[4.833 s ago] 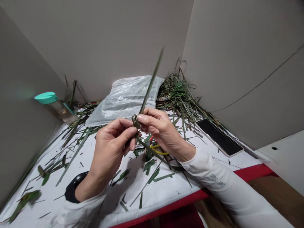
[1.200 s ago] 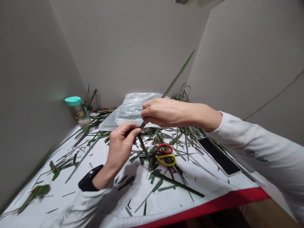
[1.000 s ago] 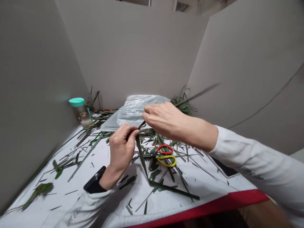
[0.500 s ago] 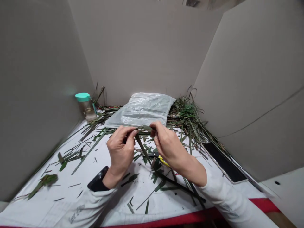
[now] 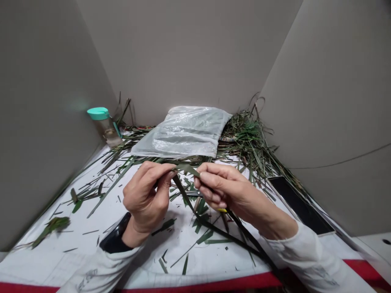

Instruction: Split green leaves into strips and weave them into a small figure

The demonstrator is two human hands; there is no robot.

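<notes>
My left hand (image 5: 149, 197) pinches one end of a green leaf strip (image 5: 187, 168) between thumb and fingertips. A short way to the right, my right hand (image 5: 224, 185) is closed on the same strip, which bends between the two hands. One long tail of leaf (image 5: 210, 228) runs down from my left fingertips toward the front edge. Another dark length trails below my right palm. Behind and under my right hand lie scissors (image 5: 194, 193) with a bit of yellow handle showing; the hand hides most of them.
Leaf scraps (image 5: 168, 226) litter the white table cover (image 5: 128, 203). A clear plastic bag (image 5: 189, 134) lies at the back over leaf strips, beside a leaf heap (image 5: 247, 134). A teal-lidded bottle (image 5: 105, 126) stands left; a dark-screened phone (image 5: 299, 203) lies right. Grey walls enclose the table.
My right hand has turned and moved right and slightly down, its fingers now along the strip. The gap between my hands shows more leaf. The camera view has shifted a little.
</notes>
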